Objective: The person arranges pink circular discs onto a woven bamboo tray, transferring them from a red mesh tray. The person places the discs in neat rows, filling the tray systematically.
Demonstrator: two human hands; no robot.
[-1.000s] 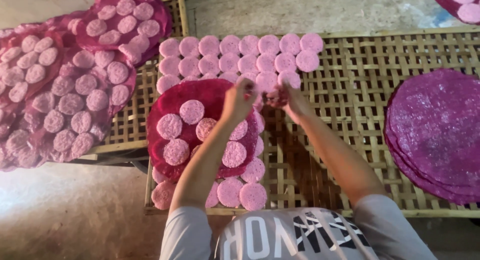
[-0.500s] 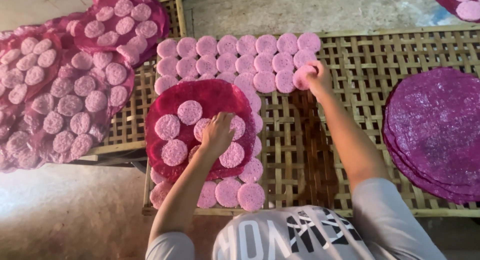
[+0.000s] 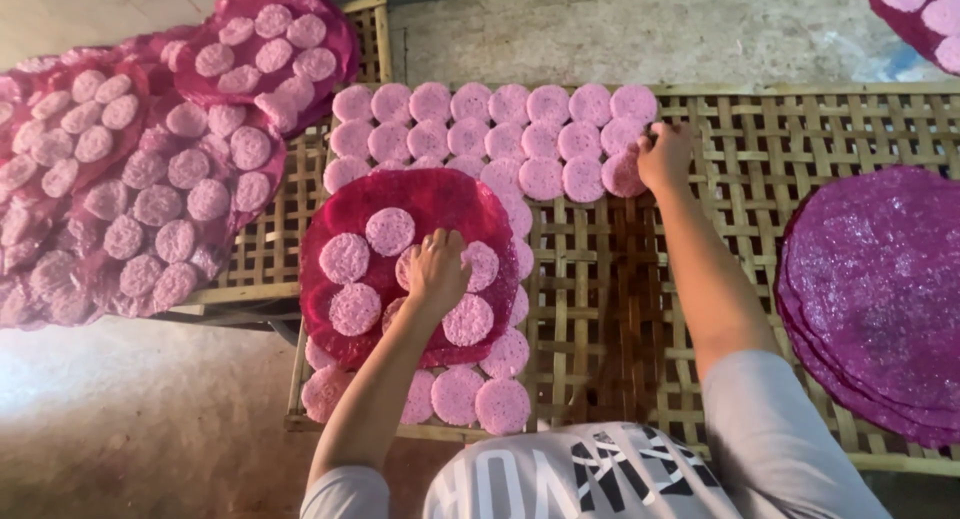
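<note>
Since the earlier frame, the left hand (image 3: 437, 269) had closed over pale pink discs (image 3: 467, 321) on the red tray (image 3: 410, 191), nearer than the right hand (image 3: 664, 156), fingers curled on the row-end disc (image 3: 622, 175) of the worktop (image 3: 800, 139).

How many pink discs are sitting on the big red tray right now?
6 visible on the red tray: three left of the left hand, three partly showing around it. The hand may hide more.
</note>
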